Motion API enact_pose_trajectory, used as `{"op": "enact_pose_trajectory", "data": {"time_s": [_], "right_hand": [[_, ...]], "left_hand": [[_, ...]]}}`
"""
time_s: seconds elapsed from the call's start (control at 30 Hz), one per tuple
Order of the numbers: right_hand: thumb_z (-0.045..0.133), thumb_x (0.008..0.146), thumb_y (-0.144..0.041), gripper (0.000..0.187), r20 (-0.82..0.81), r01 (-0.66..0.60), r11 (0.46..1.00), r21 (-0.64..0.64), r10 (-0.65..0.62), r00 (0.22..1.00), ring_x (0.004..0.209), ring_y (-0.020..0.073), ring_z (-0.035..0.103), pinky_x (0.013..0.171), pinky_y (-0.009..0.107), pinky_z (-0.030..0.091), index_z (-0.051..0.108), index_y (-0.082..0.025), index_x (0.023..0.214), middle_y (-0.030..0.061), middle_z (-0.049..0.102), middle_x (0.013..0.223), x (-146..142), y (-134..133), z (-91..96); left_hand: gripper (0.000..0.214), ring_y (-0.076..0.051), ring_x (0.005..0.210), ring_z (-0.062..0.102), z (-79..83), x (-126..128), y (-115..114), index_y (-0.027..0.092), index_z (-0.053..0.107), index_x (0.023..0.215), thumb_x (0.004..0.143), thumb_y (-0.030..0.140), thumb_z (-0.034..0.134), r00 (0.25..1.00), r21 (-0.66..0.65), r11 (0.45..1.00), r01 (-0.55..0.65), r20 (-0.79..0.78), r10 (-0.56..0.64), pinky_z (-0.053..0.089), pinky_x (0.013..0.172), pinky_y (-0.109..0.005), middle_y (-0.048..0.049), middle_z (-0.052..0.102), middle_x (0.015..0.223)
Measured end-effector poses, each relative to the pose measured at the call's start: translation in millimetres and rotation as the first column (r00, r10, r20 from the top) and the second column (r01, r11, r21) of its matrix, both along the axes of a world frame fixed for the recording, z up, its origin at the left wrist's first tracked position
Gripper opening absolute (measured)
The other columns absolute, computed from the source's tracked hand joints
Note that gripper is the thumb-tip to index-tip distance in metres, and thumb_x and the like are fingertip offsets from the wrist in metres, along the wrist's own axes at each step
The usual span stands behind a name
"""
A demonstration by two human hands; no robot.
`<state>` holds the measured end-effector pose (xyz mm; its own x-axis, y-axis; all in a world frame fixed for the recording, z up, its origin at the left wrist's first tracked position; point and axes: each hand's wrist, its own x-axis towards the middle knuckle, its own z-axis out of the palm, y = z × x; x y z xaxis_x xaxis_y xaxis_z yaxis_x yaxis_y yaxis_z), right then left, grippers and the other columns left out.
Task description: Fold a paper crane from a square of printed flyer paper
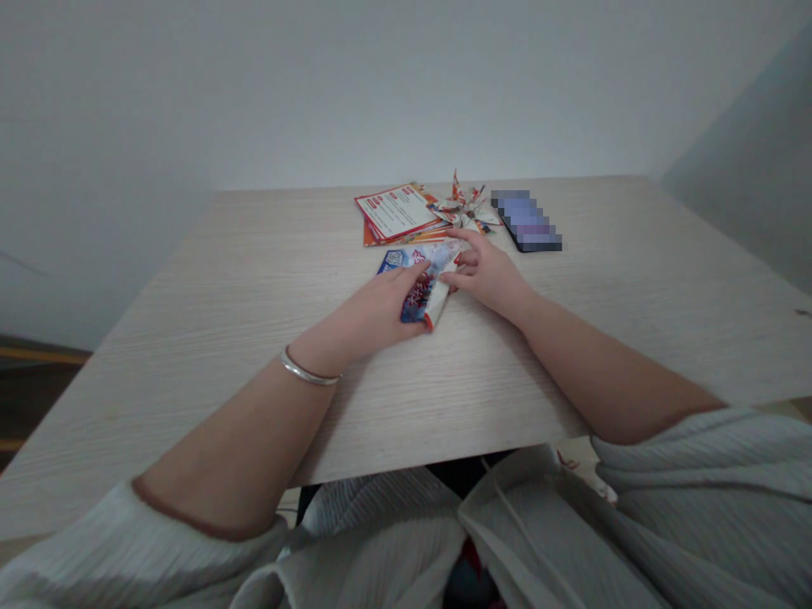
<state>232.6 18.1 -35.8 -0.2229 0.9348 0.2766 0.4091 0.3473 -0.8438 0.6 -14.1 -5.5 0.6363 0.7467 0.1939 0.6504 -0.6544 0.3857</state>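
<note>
A colourful printed paper (pixel 424 275), partly folded, lies on the light wooden table (pixel 254 279). My left hand (pixel 374 313) lies on its near left part with fingers pressed flat on it; a silver bangle is on that wrist. My right hand (pixel 485 272) touches the paper's right edge, with fingers curled and the forefinger pointing along the fold. Both hands press the paper against the table.
Behind the paper lies a stack of printed leaflets (pixel 398 213). A folded paper figure with pointed tips (pixel 464 207) sits beside the stack, and a dark phone (pixel 526 222) lies to its right. A plain wall stands behind the table.
</note>
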Motion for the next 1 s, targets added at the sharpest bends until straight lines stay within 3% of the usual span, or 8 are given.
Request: {"op": "enact_pose_trajectory", "data": {"time_s": [0.1,0.17,0.27,0.4,0.53,0.63,0.83,1.0], "right_hand": [[0.078,0.076,-0.029,0.084,-0.037,0.006,1.000,-0.026,-0.007,0.999,0.067,0.0225,0.075,0.071,0.038,0.064,0.044,-0.024,0.152,0.0033,0.081,0.089,-0.8,0.5,-1.3],[0.072,0.084,-0.031,0.074,-0.068,0.018,0.999,-0.040,-0.021,0.997,0.066,0.0223,0.075,0.071,0.039,0.064,0.043,-0.023,0.152,0.0020,0.079,0.083,-1.1,0.7,-1.4],[0.063,0.091,-0.029,0.063,-0.099,0.012,0.997,-0.083,-0.020,0.995,0.063,0.0220,0.075,0.071,0.040,0.064,0.044,-0.024,0.150,0.0007,0.078,0.078,-1.1,0.1,-0.1],[0.071,0.083,-0.026,0.069,-0.085,-0.003,0.997,-0.080,-0.004,0.996,0.067,0.0229,0.075,0.070,0.042,0.065,0.049,-0.026,0.148,0.0030,0.080,0.093,-0.5,-1.2,1.1],[0.077,0.075,-0.024,0.073,-0.107,-0.034,0.998,-0.050,0.028,0.994,0.071,0.0202,0.074,0.068,0.038,0.065,0.054,-0.028,0.144,0.0048,0.078,0.108,1.4,0.8,-1.2],[0.079,0.073,-0.024,0.065,-0.059,-0.068,0.998,0.016,0.069,0.996,0.074,0.0166,0.071,0.068,0.034,0.062,0.063,-0.027,0.136,0.0057,0.073,0.122,4.3,3.1,-0.6],[0.076,0.077,-0.024,0.040,0.110,-0.110,0.994,0.003,0.109,0.988,0.064,0.0133,0.062,0.061,0.028,0.050,0.075,-0.021,0.117,0.0003,0.074,0.084,7.8,1.8,7.3],[0.068,0.079,-0.017,0.029,0.120,-0.092,0.996,0.022,0.088,0.989,0.066,0.0131,0.063,0.065,0.028,0.051,0.075,-0.022,0.107,0.0004,0.075,0.090,7.3,-1.2,7.4]], "left_hand": [[0.086,-0.038,0.138,0.054,-1.4,-0.7,2.5,0.011,0.043,0.153,0.079,0.038,0.077,1.000,-0.016,1.000,0.015,-0.001,-0.015,0.044,0.116,-0.052,-0.0234,0.054,0.152],[0.082,-0.037,0.136,0.056,-2.2,-0.3,4.7,0.011,0.046,0.151,0.080,0.040,0.076,0.999,-0.022,0.999,0.043,0.006,-0.042,0.044,0.115,-0.052,-0.0221,0.056,0.150],[0.064,-0.034,0.130,0.060,-2.0,0.8,6.2,0.015,0.056,0.143,0.085,0.037,0.072,0.992,0.003,0.992,0.129,-0.007,-0.129,0.045,0.114,-0.051,-0.0170,0.062,0.144],[0.039,-0.033,0.126,0.061,1.6,2.7,1.7,0.015,0.066,0.125,0.089,0.029,0.062,0.980,0.053,0.981,0.185,-0.078,-0.180,0.045,0.113,-0.051,-0.0158,0.066,0.135],[0.050,-0.030,0.116,0.065,2.1,3.1,-2.7,0.012,0.057,0.133,0.085,0.023,0.063,0.998,0.000,0.999,0.051,0.039,-0.051,0.053,0.102,-0.044,-0.0160,0.067,0.128],[0.061,-0.031,0.126,0.061,-0.5,2.2,-0.9,0.013,0.052,0.143,0.084,0.022,0.065,0.993,0.018,0.993,0.114,0.023,-0.115,0.048,0.109,-0.047,-0.0168,0.063,0.139],[0.045,-0.029,0.122,0.063,-1.4,1.0,4.1,0.018,0.065,0.129,0.084,0.022,0.065,0.988,0.001,0.988,0.153,0.005,-0.153,0.049,0.109,-0.045,-0.0114,0.069,0.129],[0.043,-0.027,0.119,0.064,3.4,2.7,0.7,0.016,0.067,0.128,0.087,0.021,0.053,0.988,-0.042,0.987,0.154,0.027,-0.152,0.048,0.110,-0.046,-0.0115,0.071,0.126]]}}
